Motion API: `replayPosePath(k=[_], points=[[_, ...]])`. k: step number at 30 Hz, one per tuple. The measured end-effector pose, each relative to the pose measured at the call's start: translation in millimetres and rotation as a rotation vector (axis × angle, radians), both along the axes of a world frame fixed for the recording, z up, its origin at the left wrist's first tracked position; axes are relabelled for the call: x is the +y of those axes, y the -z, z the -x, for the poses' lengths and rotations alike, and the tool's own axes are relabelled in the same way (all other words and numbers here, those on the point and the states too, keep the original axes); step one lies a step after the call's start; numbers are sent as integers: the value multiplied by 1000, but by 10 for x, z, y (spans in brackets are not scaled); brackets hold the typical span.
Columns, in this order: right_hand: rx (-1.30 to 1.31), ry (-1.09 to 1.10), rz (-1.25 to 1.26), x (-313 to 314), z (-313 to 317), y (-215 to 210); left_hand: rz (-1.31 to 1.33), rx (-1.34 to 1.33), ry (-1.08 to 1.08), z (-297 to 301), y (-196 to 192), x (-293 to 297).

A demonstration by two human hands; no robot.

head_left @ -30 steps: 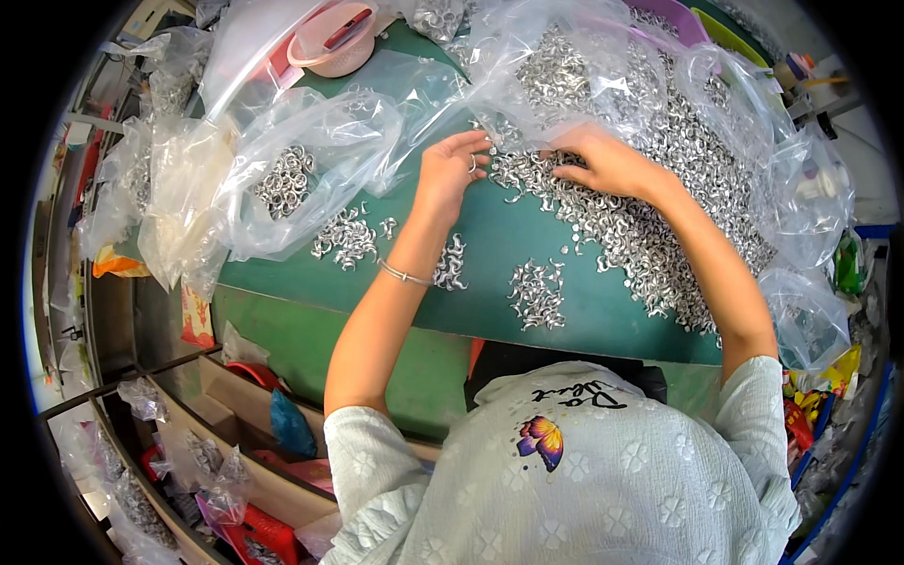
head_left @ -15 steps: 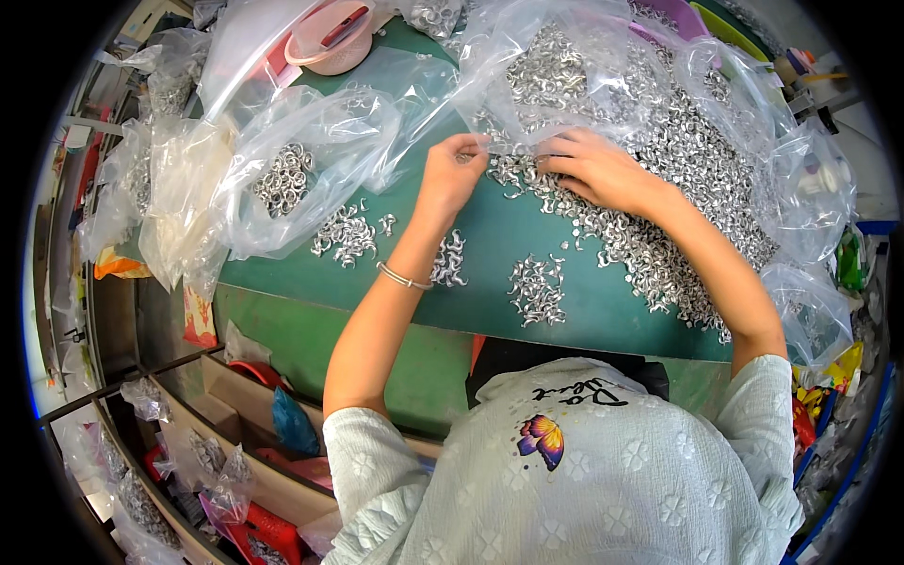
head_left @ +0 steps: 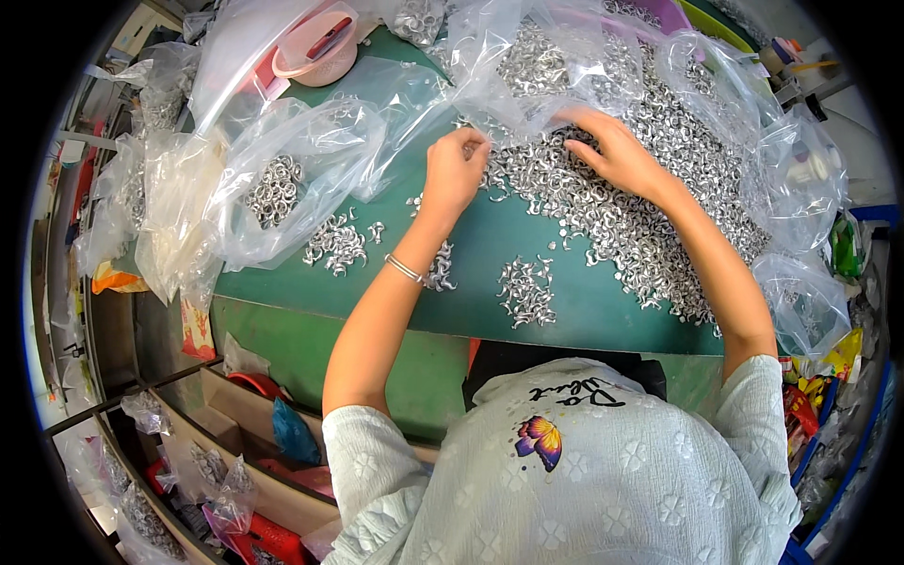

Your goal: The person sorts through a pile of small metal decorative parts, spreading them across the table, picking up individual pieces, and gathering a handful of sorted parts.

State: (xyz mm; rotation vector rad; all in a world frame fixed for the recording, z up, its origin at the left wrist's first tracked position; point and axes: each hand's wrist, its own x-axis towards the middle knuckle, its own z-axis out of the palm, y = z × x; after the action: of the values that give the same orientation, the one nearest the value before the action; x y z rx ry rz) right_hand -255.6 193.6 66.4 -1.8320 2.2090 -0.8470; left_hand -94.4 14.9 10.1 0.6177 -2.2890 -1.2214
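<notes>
Hands at the heap of small silver metal pieces — your left hand pinches pieces at its near-left edge; your right hand lies open, fingers spread, upon it.

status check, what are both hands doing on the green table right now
Left hand pinched at the edge of the metal ring pile, grip contents too small to tell. Right hand spread flat on the pile. Clear plastic bag draped just above both hands.
</notes>
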Motion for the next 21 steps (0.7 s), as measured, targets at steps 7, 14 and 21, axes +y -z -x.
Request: replayPosePath(k=[7,14,21], points=[[190,-106,-47,40,-182,77,-800,-73,132,-92,-132,66],[187,-14,8,65,-236,147,-908,-110,184,-166,-144,112],[-143,78,71,71,-220,23,-889,-175,211,-172,-183,144]])
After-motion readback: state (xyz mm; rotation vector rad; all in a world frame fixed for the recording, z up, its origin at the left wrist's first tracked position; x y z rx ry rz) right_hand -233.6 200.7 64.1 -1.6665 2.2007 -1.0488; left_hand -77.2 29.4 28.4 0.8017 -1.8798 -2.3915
